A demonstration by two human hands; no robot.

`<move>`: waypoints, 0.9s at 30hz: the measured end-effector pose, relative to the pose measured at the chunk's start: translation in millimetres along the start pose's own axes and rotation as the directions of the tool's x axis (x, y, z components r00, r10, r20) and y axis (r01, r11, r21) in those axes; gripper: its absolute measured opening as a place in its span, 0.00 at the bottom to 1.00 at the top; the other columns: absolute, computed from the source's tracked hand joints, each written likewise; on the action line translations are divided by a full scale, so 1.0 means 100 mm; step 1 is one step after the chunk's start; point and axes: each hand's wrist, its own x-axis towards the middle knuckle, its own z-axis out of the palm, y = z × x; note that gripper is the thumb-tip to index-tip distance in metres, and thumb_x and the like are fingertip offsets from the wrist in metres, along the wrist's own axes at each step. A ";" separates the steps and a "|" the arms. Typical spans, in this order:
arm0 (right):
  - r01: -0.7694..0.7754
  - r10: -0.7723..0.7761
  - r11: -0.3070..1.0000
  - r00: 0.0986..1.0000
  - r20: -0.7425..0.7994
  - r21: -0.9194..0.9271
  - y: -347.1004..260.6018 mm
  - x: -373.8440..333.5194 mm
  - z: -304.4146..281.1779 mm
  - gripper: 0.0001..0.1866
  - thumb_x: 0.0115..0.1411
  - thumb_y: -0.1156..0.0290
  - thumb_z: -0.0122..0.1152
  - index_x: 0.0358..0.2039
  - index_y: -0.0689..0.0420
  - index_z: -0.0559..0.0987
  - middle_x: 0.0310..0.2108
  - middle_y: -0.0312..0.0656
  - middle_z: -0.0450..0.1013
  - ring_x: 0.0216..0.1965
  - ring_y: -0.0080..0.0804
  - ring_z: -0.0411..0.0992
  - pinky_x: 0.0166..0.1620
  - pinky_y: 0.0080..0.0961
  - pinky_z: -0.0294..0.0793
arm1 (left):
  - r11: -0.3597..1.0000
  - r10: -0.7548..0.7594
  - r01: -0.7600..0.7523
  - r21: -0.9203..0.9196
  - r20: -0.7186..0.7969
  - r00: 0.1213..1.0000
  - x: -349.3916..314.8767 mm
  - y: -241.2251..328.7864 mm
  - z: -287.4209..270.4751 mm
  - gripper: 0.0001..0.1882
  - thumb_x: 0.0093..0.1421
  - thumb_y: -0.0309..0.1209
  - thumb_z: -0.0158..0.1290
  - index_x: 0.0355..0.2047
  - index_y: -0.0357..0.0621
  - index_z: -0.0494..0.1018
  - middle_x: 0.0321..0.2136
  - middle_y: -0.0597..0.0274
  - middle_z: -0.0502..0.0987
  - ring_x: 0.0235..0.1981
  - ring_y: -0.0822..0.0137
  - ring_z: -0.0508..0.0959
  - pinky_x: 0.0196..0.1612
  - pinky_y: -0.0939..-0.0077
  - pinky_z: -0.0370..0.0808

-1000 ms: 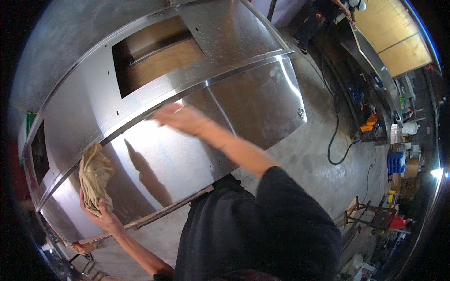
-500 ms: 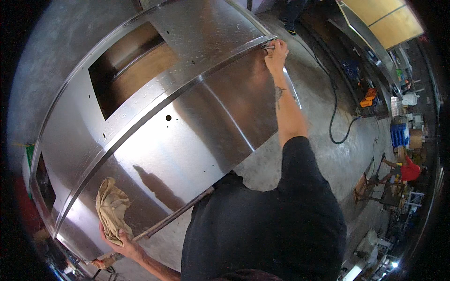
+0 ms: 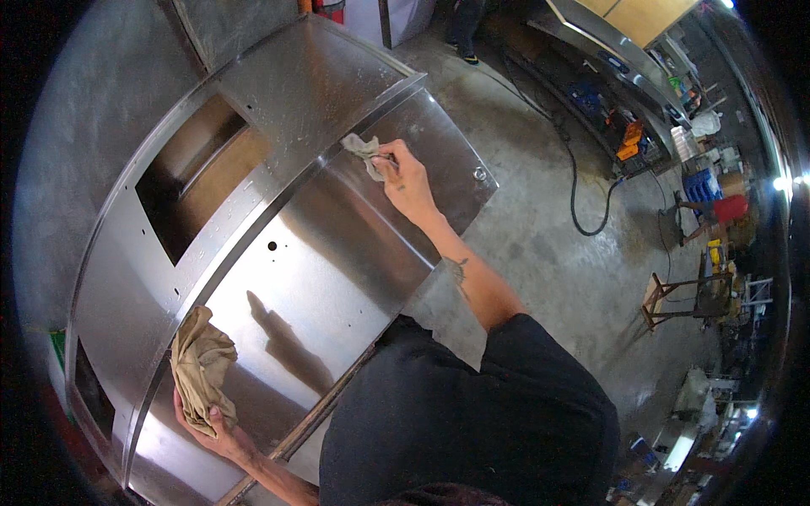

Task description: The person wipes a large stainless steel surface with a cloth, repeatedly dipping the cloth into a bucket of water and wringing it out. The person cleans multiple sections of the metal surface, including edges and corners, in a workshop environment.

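Observation:
A large sheet-metal cabinet [image 3: 287, 291] with brushed, shiny faces lies before me, a raised lip running along its edge. My right hand [image 3: 403, 173] pinches a small greyish cloth [image 3: 364, 152] against the front face, just below that lip. Lower left, my left hand [image 3: 215, 434] grips a bunched tan rag [image 3: 201, 367], held close over the same face. Water droplets dot the upper face, which has a rectangular cutout [image 3: 202, 177]. A round hole [image 3: 272, 246] with smaller holes around it pierces the front face.
A black hose [image 3: 578, 194] curls over the concrete floor [image 3: 523, 244] to the right. Orange and blue items [image 3: 629, 139] sit near a bench. A wooden stand [image 3: 688, 291] is farther right, beside a person in red [image 3: 730, 208]. Another person's leg [image 3: 464, 29] shows at the top.
My right hand has come from the far corner of the cabinet leftward and nearer, bringing the greyish cloth along the lip. The left hand still holds the tan rag. The whole view has shifted.

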 end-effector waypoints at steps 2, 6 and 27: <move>-0.120 0.121 0.992 0.993 -0.006 0.039 -0.03 -0.02 -0.13 0.08 0.71 0.71 0.60 0.47 0.61 0.74 0.33 0.49 0.75 0.33 0.38 0.74 0.39 0.30 0.73 | 0.998 0.017 -0.017 -0.057 0.001 1.000 0.05 0.02 0.00 0.46 0.58 0.46 0.66 0.70 0.38 0.61 0.68 0.45 0.64 0.69 0.47 0.66 0.71 0.49 0.66; -0.200 0.216 0.970 0.970 0.108 -0.139 -0.38 -0.19 -0.43 0.08 0.71 0.70 0.60 0.45 0.61 0.76 0.37 0.49 0.77 0.38 0.40 0.76 0.43 0.33 0.74 | 0.991 0.030 -0.030 -0.129 -0.005 1.000 0.14 0.01 -0.14 0.45 0.58 0.45 0.64 0.71 0.38 0.61 0.67 0.44 0.64 0.68 0.45 0.67 0.68 0.48 0.68; 0.484 -0.445 0.866 0.861 0.246 -0.127 -3.15 -0.22 0.78 0.11 0.71 0.69 0.53 0.50 0.57 0.76 0.41 0.55 0.77 0.44 0.63 0.79 0.48 0.51 0.79 | 0.977 0.149 -0.171 -0.130 -0.168 0.975 0.24 -0.27 -2.45 0.41 0.58 0.37 0.62 0.71 0.39 0.62 0.65 0.47 0.67 0.64 0.50 0.70 0.68 0.55 0.67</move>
